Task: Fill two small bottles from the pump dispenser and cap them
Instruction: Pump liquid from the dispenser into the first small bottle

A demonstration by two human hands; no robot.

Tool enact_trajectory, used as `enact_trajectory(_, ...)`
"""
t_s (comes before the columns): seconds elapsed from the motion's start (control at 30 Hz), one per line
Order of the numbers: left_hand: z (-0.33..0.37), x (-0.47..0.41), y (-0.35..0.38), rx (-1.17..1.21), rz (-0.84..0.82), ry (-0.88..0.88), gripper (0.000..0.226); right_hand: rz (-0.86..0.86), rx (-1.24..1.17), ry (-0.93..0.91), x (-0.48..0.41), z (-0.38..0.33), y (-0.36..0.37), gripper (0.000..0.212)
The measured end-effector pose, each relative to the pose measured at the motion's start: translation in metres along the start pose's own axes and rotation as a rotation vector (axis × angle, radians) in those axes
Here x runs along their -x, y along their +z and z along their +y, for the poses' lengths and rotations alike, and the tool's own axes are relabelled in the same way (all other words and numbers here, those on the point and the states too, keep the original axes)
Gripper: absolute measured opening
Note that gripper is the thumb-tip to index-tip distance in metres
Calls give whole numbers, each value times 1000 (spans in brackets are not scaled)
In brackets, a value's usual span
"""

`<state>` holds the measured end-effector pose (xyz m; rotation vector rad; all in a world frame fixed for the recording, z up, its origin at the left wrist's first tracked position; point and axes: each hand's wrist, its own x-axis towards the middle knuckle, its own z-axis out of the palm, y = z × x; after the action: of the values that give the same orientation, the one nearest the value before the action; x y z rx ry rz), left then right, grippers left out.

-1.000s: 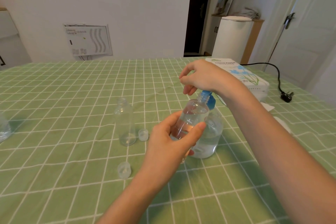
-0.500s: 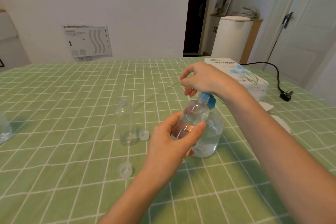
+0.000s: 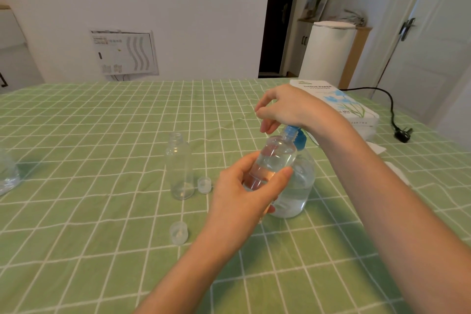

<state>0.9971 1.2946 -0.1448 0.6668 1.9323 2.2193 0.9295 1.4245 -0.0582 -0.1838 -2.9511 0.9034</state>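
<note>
My left hand [image 3: 244,188] grips a small clear bottle [image 3: 274,158], tilted with its mouth under the blue nozzle; liquid fills much of it. Behind it stands the round clear pump dispenser [image 3: 297,186] with a blue pump head [image 3: 293,135]. My right hand [image 3: 288,108] rests on top of that pump head, fingers curled loosely over it. A second small clear bottle [image 3: 180,166] stands upright and uncapped to the left. Two clear caps lie on the cloth: one cap [image 3: 204,185] beside that bottle, another cap [image 3: 179,232] nearer me.
A green checked tablecloth [image 3: 89,148] covers the table. A white tissue box [image 3: 339,107] lies behind my right arm, with a black cord and plug [image 3: 402,134] at the far right. Part of a clear container [image 3: 6,173] shows at the left edge.
My right hand has lifted slightly on the pump head. The small bottle in my left hand stays at the nozzle, and the view has shifted a little.
</note>
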Motion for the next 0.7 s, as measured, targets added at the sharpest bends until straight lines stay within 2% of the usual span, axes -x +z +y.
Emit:
enact_trajectory(0.23,2,0,1,9,-1,-7,11,51,22,-27,-2,1,-5,19)
enact_trajectory(0.7,0,1,1,4,13,-26,9,-15,-12,2,-2,5,3,20)
